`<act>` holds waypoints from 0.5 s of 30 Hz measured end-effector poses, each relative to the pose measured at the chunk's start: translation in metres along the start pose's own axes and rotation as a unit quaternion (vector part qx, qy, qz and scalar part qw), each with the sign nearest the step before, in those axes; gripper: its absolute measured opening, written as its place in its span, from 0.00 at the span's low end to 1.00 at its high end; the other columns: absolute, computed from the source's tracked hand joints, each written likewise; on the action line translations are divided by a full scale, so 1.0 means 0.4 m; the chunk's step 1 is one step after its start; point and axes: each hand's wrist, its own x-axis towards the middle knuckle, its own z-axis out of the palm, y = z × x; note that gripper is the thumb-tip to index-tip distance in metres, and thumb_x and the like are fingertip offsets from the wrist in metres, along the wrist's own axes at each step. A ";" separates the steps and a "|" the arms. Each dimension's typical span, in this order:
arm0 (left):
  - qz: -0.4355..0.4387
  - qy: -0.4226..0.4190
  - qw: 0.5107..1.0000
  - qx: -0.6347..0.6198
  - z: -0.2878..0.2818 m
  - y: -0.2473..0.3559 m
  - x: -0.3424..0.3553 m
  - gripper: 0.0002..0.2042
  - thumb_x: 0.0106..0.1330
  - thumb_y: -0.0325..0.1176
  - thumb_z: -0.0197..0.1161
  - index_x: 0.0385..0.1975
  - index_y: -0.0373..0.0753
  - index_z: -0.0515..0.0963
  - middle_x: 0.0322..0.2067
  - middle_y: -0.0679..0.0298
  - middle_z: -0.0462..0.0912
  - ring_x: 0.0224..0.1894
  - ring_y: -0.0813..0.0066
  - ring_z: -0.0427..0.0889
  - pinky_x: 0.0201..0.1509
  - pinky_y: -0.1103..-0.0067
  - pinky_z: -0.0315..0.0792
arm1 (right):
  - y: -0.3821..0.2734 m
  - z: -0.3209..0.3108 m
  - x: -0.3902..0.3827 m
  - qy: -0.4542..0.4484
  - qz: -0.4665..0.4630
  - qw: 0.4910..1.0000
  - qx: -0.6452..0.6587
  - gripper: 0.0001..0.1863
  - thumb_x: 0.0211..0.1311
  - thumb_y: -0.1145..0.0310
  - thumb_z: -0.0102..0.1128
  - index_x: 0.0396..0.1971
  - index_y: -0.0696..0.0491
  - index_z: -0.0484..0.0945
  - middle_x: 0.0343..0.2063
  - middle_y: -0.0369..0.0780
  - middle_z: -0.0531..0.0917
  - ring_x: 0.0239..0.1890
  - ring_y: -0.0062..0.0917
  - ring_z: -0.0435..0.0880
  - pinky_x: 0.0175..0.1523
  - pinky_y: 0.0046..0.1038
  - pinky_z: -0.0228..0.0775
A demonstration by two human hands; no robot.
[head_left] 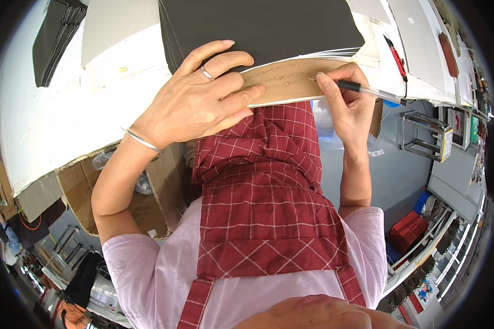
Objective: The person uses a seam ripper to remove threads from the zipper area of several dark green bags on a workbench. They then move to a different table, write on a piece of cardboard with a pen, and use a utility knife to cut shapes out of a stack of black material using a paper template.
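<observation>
Fingers of the right hand pinch a pen near its tip, with the thumb on the side toward the left, while the fingers of the left hand are spread, and some of them rest over the brown board. This board lies at the near edge of the counter, just beside the stack of black sheets, and it carries rows of small marks. I judge that the step in hand is writing, or following these rows with the pen; whether the tip touches the board, I cannot tell. To do it well, it is good to press the board gently with the left fingertips, because a strip so close to the edge could tilt or slide. The pen should move lightly and with small strokes, and the left fingers should leave the rows uncovered, so that the marks remain readable and no fresh ink is rubbed. The right wrist seems to have little support beyond the edge, so a slow, steady line is advisable.
</observation>
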 end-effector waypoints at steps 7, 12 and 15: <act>0.000 0.001 1.000 0.000 -0.002 0.001 0.001 0.20 0.52 0.40 0.71 0.47 0.50 0.86 0.25 0.71 0.71 0.55 0.69 0.77 0.72 0.61 0.63 | -0.003 -0.003 0.001 0.002 0.014 1.000 -0.022 0.08 0.61 0.71 0.70 0.28 0.56 0.78 0.21 0.28 0.73 0.21 0.07 0.64 0.23 0.14 0.51; -0.001 0.003 1.000 0.000 0.001 0.000 0.000 0.20 0.52 0.40 0.71 0.47 0.50 0.86 0.25 0.71 0.72 0.55 0.69 0.77 0.73 0.61 0.63 | -0.001 -0.002 0.001 -0.001 0.000 1.000 -0.019 0.08 0.62 0.72 0.69 0.28 0.57 0.79 0.21 0.28 0.73 0.21 0.07 0.64 0.23 0.14 0.52; -0.004 0.001 1.000 -0.002 0.001 0.003 0.001 0.20 0.52 0.40 0.71 0.47 0.50 0.86 0.25 0.71 0.72 0.55 0.70 0.77 0.73 0.61 0.62 | 0.000 -0.002 0.001 -0.004 -0.008 1.000 -0.019 0.07 0.61 0.72 0.69 0.28 0.57 0.79 0.21 0.28 0.73 0.21 0.07 0.65 0.23 0.14 0.53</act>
